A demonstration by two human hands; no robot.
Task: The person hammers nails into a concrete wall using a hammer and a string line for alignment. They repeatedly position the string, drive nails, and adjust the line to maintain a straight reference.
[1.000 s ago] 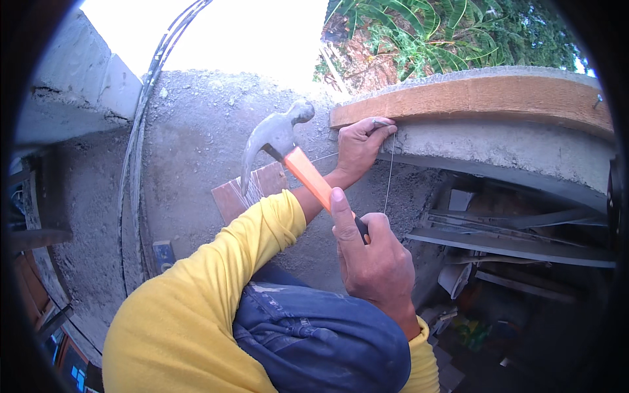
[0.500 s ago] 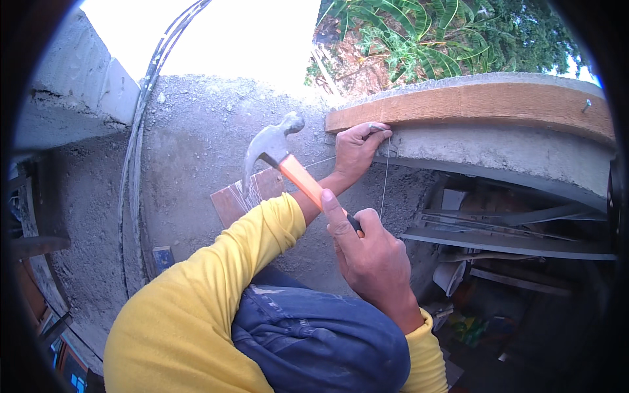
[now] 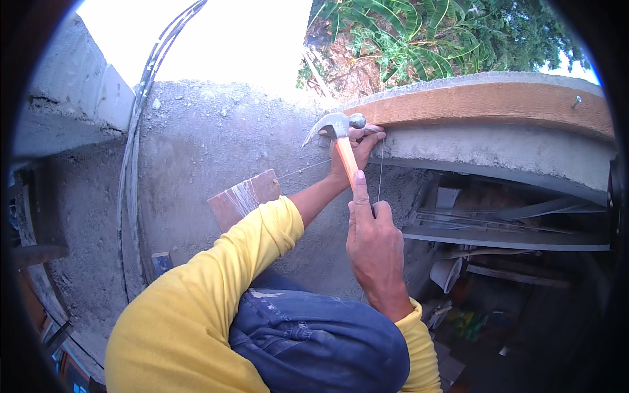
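Holding a hammer point(image 3: 337, 125) near the left end of a wooden plank point(image 3: 472, 105)

The right hand point(image 3: 375, 242) is closed around the hammer's handle, on the near side of the plank. The hammer's head is just beside the plank's left end, its claw pointing away from the plank and its round face toward it. Partly behind the hammer, the left hand point(image 3: 362, 150) is at that same end, thumb and fingertips pinching a thin string point(image 3: 381, 170); whether they grip anything else is too small to tell. One length of string hangs from the fingertips on the plank's near side; another runs to a string-wound wooden block point(image 3: 267, 185), left of the plank and nearer to the person. A nail point(image 3: 576, 102) sticks out toward the plank's right end. A concrete ledge point(image 3: 485, 147) runs directly under the plank. Cables point(image 3: 133, 141) pass well to its left, and green leaves point(image 3: 426, 39) show beyond it.
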